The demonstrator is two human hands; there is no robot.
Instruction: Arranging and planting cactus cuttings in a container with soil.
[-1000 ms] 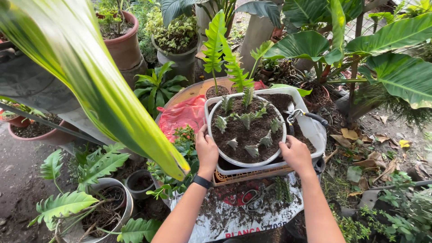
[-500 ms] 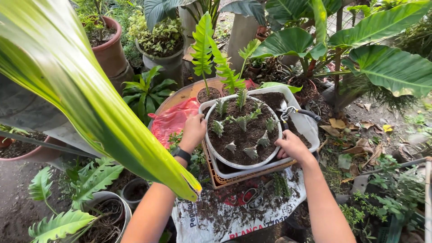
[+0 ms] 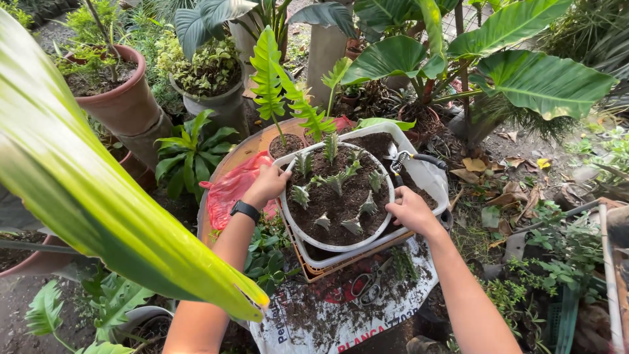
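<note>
A: Head view. What do the hands hold?

B: A round white pot point(image 3: 337, 196) full of dark dirt w/ lots of small spiky green plants point(image 3: 334, 183) in it. It's in the middle, a bit far from the person.

A: Left hand?

B: Left hand point(image 3: 267, 185) is on the pot's left rim, fingers curled shut on the edge. Black watch point(image 3: 244, 211) on that wrist.

A: And the right hand?

B: Right hand point(image 3: 409, 211) is on the near right rim. Fingers look wrapped on the edge too, pressed on it.

A: What's the pot on?

B: It's right over a white tub point(image 3: 429, 180) w/ dirt in it. Can't tell if the pot rests on it or is held just above. The tub sits in a brown crate point(image 3: 314, 272).

A: Other stuff close by?

B: Garden clippers point(image 3: 409, 159) lie in the tub, at the far right, just beside the pot. A pink bag point(image 3: 229, 190) is left of the pot, under the left arm. Near side, a white sack point(image 3: 327, 321) w/ dirt on it, and scissors point(image 3: 367, 287) lie on the sack.

A: Plants?

B: Lots. A tall fern point(image 3: 268, 72) in a small pot just past the white pot. A big yellow-green leaf point(image 3: 85, 190) covers the left side, v. close to the camera. A red-brown clay pot point(image 3: 128, 105) far left. Big wide green leaves point(image 3: 544, 72) far right.
</note>
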